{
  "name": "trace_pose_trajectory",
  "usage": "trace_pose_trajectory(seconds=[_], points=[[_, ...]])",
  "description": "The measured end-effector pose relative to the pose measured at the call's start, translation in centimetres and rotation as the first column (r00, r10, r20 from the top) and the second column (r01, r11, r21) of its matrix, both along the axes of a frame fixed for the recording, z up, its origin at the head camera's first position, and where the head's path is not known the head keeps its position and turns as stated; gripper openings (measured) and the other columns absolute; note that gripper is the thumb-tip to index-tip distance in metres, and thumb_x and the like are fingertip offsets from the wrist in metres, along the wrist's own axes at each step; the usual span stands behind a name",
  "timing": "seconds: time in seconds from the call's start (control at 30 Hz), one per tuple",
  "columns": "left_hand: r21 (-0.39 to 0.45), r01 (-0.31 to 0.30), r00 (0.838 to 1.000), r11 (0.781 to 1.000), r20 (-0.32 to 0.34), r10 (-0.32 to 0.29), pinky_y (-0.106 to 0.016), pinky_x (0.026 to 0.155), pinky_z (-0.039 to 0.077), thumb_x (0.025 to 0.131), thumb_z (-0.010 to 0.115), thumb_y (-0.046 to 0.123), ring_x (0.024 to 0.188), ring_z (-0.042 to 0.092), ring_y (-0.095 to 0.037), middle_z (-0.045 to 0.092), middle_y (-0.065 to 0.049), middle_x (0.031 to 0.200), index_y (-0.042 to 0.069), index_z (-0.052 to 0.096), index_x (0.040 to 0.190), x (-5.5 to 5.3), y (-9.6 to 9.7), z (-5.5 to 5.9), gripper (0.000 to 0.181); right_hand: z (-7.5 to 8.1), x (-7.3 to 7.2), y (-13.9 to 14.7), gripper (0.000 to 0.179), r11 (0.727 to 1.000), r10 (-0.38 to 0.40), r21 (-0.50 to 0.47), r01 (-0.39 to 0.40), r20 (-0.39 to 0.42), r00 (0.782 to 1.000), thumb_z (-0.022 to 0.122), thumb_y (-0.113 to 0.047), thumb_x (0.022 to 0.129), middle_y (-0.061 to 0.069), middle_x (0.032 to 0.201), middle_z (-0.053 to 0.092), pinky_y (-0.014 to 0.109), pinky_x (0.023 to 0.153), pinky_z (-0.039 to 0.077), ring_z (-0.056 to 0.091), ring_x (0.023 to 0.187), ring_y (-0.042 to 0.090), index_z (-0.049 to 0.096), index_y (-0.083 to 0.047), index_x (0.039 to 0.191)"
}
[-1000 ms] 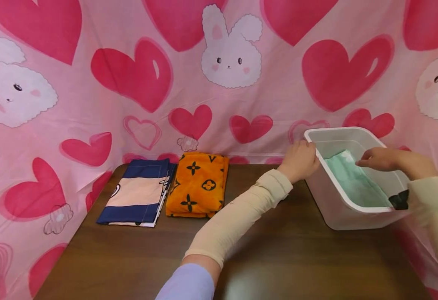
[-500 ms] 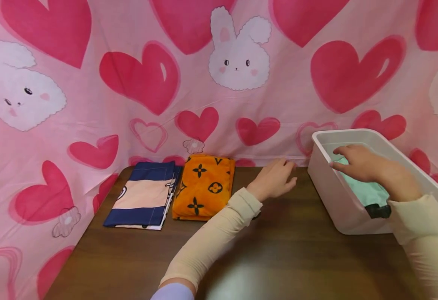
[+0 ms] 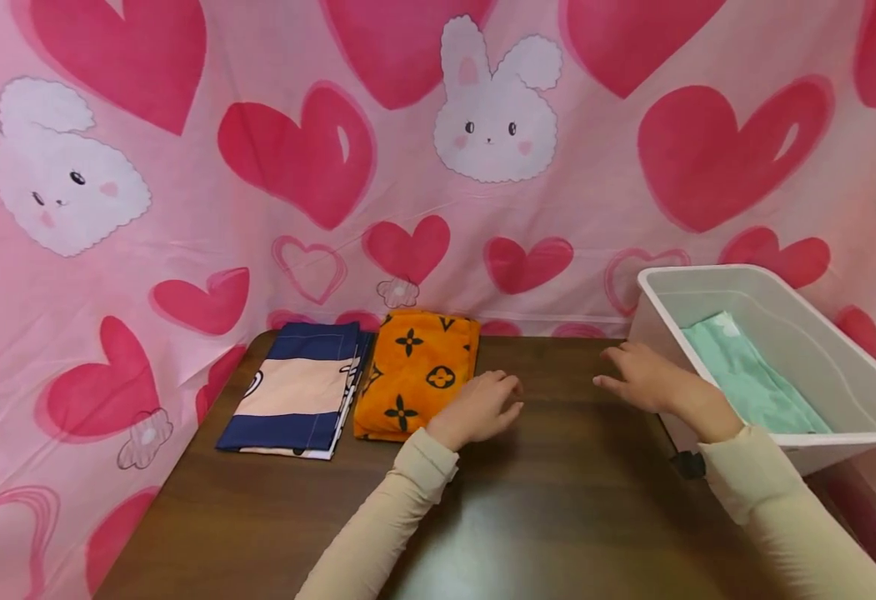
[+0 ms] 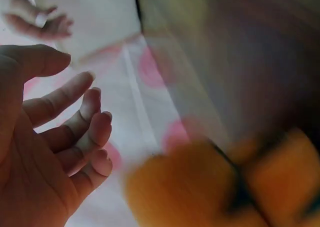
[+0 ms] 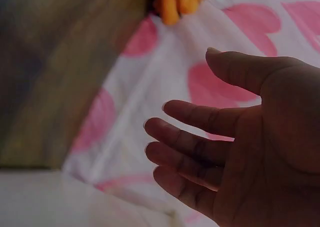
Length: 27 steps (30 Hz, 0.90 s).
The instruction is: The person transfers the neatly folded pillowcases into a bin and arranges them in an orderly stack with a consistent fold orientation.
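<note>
My left hand (image 3: pixel 478 408) is beside the right edge of a folded orange plush cloth (image 3: pixel 407 358) with black flower marks. Its fingers are loosely bent and hold nothing, as the left wrist view shows. To the right, my right hand (image 3: pixel 655 385) hovers in front of the left wall of a white plastic bin (image 3: pixel 666 325). Thumb and fingers are spread apart with nothing between them in the right wrist view. A folded mint-green cloth (image 3: pixel 753 375) lies inside the bin. Left of the orange cloth lies a folded navy and pale pink cloth (image 3: pixel 295 383).
Everything stands on a dark brown wooden table (image 3: pixel 558 492). A pink curtain (image 3: pixel 588 200) with hearts and rabbits hangs behind and at both sides. The bin occupies the table's far right end.
My left hand has let go of the bin's rim and moved left to the orange cloth. My right hand has come out of the bin and moved left over its wall.
</note>
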<state>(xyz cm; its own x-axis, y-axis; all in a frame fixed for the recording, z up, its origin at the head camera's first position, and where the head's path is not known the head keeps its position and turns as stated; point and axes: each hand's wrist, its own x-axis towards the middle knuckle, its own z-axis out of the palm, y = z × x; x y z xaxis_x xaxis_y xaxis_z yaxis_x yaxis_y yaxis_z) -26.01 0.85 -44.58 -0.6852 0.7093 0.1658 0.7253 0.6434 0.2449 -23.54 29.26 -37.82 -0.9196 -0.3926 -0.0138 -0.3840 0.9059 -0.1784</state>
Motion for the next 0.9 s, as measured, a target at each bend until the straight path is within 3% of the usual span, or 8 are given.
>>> trace_pose_trajectory(seconds=[0.2, 0.4, 0.53, 0.67, 0.9], points=[[0.133, -0.104, 0.991, 0.986, 0.101, 0.091, -0.03, 0.083, 0.051, 0.103, 0.06, 0.027, 0.09, 0.057, -0.015, 0.062, 0.0, 0.1, 0.011, 0.065, 0.118, 0.1, -5.3, -0.8, 0.022, -3.4, -1.2, -2.3, 0.048, 0.999, 0.007, -0.053, -0.004, 0.067, 0.998, 0.065, -0.03, 0.098, 0.029, 0.113, 0.065, 0.061, 0.097, 0.045, 0.059, 0.109, 0.05, 0.061, 0.013, 0.12], [0.206, -0.178, 0.982, 0.962, 0.094, 0.161, -0.038, 0.092, 0.052, 0.101, 0.063, 0.022, 0.096, 0.059, -0.02, 0.064, -0.005, 0.107, 0.007, 0.065, 0.119, -0.3, -9.6, -1.1, 0.024, -7.0, -2.9, -4.9, 0.052, 0.99, 0.03, -0.142, -0.014, 0.11, 0.994, 0.059, -0.032, 0.102, 0.031, 0.118, 0.063, 0.061, 0.1, 0.043, 0.057, 0.113, 0.05, 0.058, 0.014, 0.126], [0.244, -0.19, 0.982, 0.951, 0.057, 0.181, -0.041, 0.09, 0.052, 0.098, 0.065, 0.018, 0.095, 0.059, -0.023, 0.065, -0.008, 0.104, 0.005, 0.067, 0.114, -1.0, -11.6, -1.3, 0.02, -8.9, -3.6, -6.5, 0.054, 0.984, 0.006, -0.178, 0.015, 0.121, 0.993, 0.056, -0.034, 0.103, 0.031, 0.128, 0.06, 0.061, 0.105, 0.041, 0.053, 0.121, 0.05, 0.055, 0.012, 0.132], [0.261, -0.237, 0.971, 0.936, 0.032, 0.237, -0.039, 0.084, 0.052, 0.097, 0.066, 0.015, 0.089, 0.057, -0.02, 0.064, -0.007, 0.099, 0.007, 0.068, 0.108, -2.0, -13.4, -1.8, 0.014, -10.2, -4.2, -8.0, 0.057, 0.977, -0.008, -0.211, 0.034, 0.121, 0.993, 0.054, -0.037, 0.104, 0.03, 0.134, 0.057, 0.061, 0.109, 0.037, 0.049, 0.127, 0.049, 0.052, 0.009, 0.137], [0.261, -0.317, 0.948, 0.912, 0.097, 0.302, -0.038, 0.083, 0.054, 0.097, 0.065, 0.015, 0.088, 0.055, -0.02, 0.064, -0.005, 0.097, 0.009, 0.069, 0.105, -3.0, -15.7, -2.2, 0.011, -11.6, -4.9, -10.3, 0.058, 0.97, 0.005, -0.241, 0.027, 0.129, 0.992, 0.05, -0.044, 0.105, 0.026, 0.136, 0.056, 0.06, 0.111, 0.034, 0.048, 0.126, 0.045, 0.055, 0.005, 0.137]])
